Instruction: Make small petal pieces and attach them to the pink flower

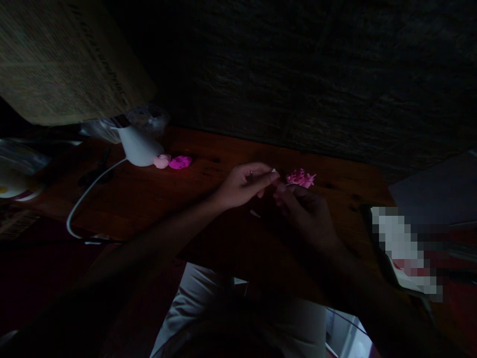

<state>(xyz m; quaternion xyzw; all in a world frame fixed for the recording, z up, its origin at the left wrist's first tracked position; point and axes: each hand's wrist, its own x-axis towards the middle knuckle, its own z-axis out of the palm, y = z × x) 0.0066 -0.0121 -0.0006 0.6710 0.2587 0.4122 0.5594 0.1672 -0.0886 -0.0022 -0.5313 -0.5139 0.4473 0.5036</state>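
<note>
Above the wooden table, my left hand (244, 185) pinches a small whitish piece (274, 171) between thumb and fingertips. My right hand (307, 211) is close beside it, thumb and fingers drawn together near the same piece; whatever is between them is too dark to make out. Just behind the right hand's fingers lies a pink clump with petal-like strips (301, 178), its lower part covered by the hand. A small pale scrap (255, 213) rests on the table below my hands. Farther left are a light pink lump (162, 161) and a magenta lump (180, 162), side by side and clay-like.
A lamp with a newsprint-patterned shade (67, 64) and white base (139, 146) stands at the left, its white cable (76, 214) curving over the table (208, 144). A dark-framed object, partly pixelated (398, 248), lies at the right. A dark wall (298, 74) rises behind.
</note>
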